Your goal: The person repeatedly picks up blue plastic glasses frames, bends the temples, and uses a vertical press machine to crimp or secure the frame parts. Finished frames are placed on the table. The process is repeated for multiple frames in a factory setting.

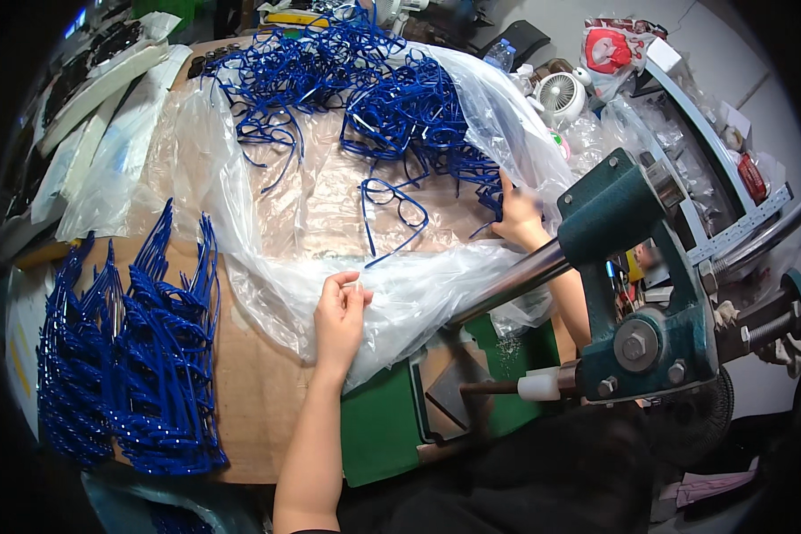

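Note:
My left hand [340, 307] is over the near edge of a clear plastic sheet [285, 289], its fingers curled in toward the thumb and nothing visible in them. Just beyond its fingertips lies a single blue eyeglass frame [396, 214], one temple pointing toward the hand. On the right, my right hand [521, 218] is at the edge of a tangled heap of blue eyeglass frames [409, 107], index finger stretched out and thumb apart. Blue frames lie against its fingers; the press partly hides that forearm.
A dark green hand press [636, 294] with a steel bar stands at right, over a green base [378, 436]. Stacked blue eyeglass frames [160, 365] lie at left on brown cardboard [262, 400]. A white fan [561, 96] and a water bottle [500, 55] stand behind.

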Tool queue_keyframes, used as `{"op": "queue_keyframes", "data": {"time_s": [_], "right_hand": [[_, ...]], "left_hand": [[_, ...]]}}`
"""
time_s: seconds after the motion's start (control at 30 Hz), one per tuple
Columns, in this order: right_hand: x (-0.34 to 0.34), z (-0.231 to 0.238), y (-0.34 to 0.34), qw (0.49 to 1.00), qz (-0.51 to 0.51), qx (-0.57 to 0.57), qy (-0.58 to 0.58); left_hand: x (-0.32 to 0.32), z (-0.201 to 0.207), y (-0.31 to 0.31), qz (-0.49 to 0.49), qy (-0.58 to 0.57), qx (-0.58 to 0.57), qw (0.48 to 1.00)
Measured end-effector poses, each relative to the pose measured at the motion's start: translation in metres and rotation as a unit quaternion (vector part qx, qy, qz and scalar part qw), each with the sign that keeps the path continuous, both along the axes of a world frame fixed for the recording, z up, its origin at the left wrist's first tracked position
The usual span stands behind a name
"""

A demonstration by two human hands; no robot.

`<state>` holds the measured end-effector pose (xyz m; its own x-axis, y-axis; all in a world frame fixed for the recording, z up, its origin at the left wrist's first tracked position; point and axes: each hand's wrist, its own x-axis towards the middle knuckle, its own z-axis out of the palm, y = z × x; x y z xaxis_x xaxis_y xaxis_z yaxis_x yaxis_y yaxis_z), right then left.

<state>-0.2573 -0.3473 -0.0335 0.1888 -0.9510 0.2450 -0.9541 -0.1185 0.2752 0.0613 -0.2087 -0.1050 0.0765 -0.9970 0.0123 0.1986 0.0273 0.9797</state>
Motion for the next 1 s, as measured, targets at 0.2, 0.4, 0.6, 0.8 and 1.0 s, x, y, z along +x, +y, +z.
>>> {"op": "queue_keyframes", "data": {"time_s": [0.2,0.4,0.6,0.8,1.0], "right_hand": [[0.012,-0.011,-0.014,0.999,-0.010,0.009,-0.044],[0.018,0.020,0.014,0.989,0.060,-0.011,-0.133],[0.097,0.075,0.047,0.917,0.320,0.027,-0.238],[0.168,0.035,0.043,0.839,0.515,0.113,-0.131],[0.148,0.035,0.060,0.829,0.539,0.125,-0.076]], "left_hand": [[0.004,0.003,0.000,0.007,0.007,-0.005,1.000],[-0.011,0.000,0.001,0.004,-0.042,-0.012,0.999],[-0.015,0.003,-0.002,0.014,-0.053,-0.038,0.998],[0.020,-0.001,0.009,0.029,0.159,0.032,0.986],[0.042,0.042,0.038,0.058,0.189,0.094,0.976]]}}
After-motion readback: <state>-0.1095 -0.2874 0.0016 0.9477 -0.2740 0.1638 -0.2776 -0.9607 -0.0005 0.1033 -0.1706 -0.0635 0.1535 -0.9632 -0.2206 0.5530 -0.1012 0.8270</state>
